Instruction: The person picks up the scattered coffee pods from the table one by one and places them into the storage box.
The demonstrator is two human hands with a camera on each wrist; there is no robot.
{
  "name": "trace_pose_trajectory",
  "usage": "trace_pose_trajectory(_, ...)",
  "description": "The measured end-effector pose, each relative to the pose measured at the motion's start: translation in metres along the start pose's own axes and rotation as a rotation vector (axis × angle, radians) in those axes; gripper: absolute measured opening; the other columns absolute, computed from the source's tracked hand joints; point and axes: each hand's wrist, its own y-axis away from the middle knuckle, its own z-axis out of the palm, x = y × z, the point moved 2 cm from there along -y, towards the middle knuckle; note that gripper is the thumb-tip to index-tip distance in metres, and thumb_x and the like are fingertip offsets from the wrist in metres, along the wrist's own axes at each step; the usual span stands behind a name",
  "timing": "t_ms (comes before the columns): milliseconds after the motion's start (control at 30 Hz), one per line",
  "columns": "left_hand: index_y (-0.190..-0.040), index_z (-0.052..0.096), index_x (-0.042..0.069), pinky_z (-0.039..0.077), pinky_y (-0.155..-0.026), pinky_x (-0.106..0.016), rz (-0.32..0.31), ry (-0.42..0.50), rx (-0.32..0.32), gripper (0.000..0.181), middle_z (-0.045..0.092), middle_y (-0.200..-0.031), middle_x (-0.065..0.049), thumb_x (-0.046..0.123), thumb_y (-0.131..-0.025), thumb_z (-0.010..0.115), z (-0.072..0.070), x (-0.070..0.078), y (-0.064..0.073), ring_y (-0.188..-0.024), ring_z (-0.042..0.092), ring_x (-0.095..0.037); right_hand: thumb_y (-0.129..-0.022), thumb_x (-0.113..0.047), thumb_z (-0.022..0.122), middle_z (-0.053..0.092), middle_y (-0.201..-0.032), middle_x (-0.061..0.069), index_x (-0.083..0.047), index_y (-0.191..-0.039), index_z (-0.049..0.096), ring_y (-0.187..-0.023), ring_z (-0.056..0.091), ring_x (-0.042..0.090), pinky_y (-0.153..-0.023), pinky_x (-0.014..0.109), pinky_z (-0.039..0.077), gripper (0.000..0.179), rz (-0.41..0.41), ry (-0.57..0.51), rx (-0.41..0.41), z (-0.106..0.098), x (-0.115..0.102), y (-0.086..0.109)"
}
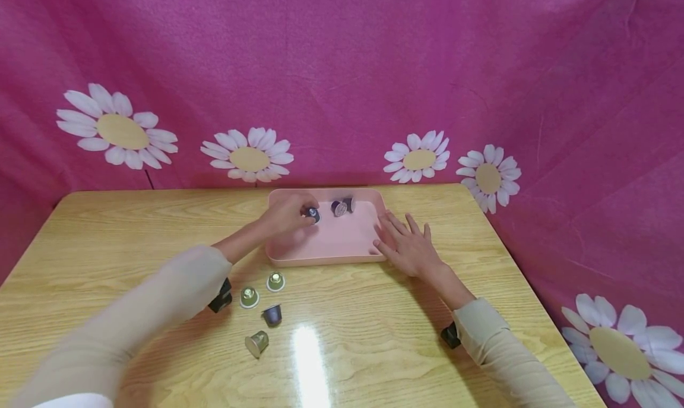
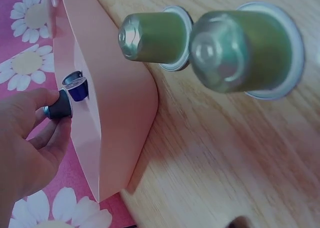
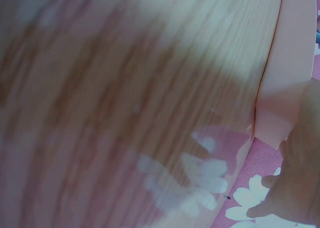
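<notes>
My left hand (image 1: 288,213) pinches a dark coffee capsule (image 2: 61,105) between thumb and fingers, over the left part of a pink tray (image 1: 326,258). Two dark purple capsules (image 1: 339,208) lie together inside the tray near its back wall. My right hand (image 1: 410,249) has its fingers spread and touches the tray's right side. On the table in front of the tray stand two green capsules (image 1: 249,297). Nearer to me a dark grey capsule (image 1: 272,316) and an olive-gold capsule (image 1: 257,343) lie tipped.
The wooden table (image 1: 363,337) carries a bright light reflection near its front. Behind it hangs a magenta cloth (image 1: 331,81) printed with white daisies, which also runs down the right side. Black wrist-worn devices (image 1: 221,296) sit under both forearms.
</notes>
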Motion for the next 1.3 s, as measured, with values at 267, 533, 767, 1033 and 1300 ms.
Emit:
trace_pose_trajectory(267, -0.114, 0.068, -0.007, 0.048, -0.098, -0.041, -0.049, -0.059, -0.034, 0.031, 0.069, -0.112, -0.018, 0.004, -0.086, 0.075, 0.006, -0.002, -0.014, -0.104, 0.063, -0.030, -0.101, -0.061, 0.037, 0.020, -0.164, 0.001, -0.021, -0.160, 0.025, -0.146, 0.014, 0.046, -0.107, 0.076, 0.006, 0.072, 0.001, 0.003, -0.003, -0.001, 0.000, 0.000)
trace_pose_trajectory(533, -0.117, 0.067, -0.006, 0.046, -0.100, -0.040, -0.109, -0.042, -0.056, 0.032, 0.068, -0.114, -0.019, 0.001, -0.087, 0.073, 0.015, -0.004, -0.027, -0.108, 0.062, -0.030, -0.101, -0.061, 0.037, 0.020, -0.164, 0.001, -0.022, -0.160, 0.025, -0.147, 0.013, 0.045, -0.107, 0.076, 0.006, 0.072, -0.002, 0.007, -0.001, 0.000, 0.001, 0.000)
trace_pose_trajectory(767, -0.117, 0.068, -0.004, 0.048, -0.096, -0.038, -0.127, -0.064, -0.067, 0.030, 0.069, -0.110, -0.017, 0.003, -0.088, 0.073, 0.018, -0.007, -0.037, -0.102, 0.061, -0.028, -0.101, -0.061, 0.036, 0.019, -0.164, 0.000, -0.022, -0.160, 0.024, -0.147, 0.013, 0.045, -0.107, 0.076, 0.006, 0.072, 0.000, -0.003, 0.001, 0.001, 0.000, 0.000)
trace_pose_trajectory(1033, -0.120, 0.067, -0.003, 0.050, -0.095, -0.038, -0.157, -0.100, -0.069, 0.032, 0.068, -0.111, -0.017, 0.003, -0.089, 0.072, 0.022, -0.008, -0.043, -0.101, 0.061, -0.026, -0.101, -0.062, 0.035, 0.019, -0.165, 0.000, -0.022, -0.160, 0.025, -0.147, 0.011, 0.045, -0.107, 0.075, 0.005, 0.072, 0.005, 0.002, -0.002, 0.000, 0.001, 0.000)
trace_pose_trajectory(1300, -0.119, 0.067, -0.003, 0.048, -0.099, -0.038, -0.159, -0.123, -0.084, 0.030, 0.067, -0.116, -0.017, -0.002, -0.090, 0.067, 0.030, -0.009, -0.045, -0.105, 0.060, -0.027, -0.101, -0.062, 0.035, 0.019, -0.165, 0.000, -0.022, -0.160, 0.025, -0.147, 0.011, 0.044, -0.107, 0.075, 0.006, 0.072, 0.005, 0.013, -0.007, 0.001, 0.001, 0.000)
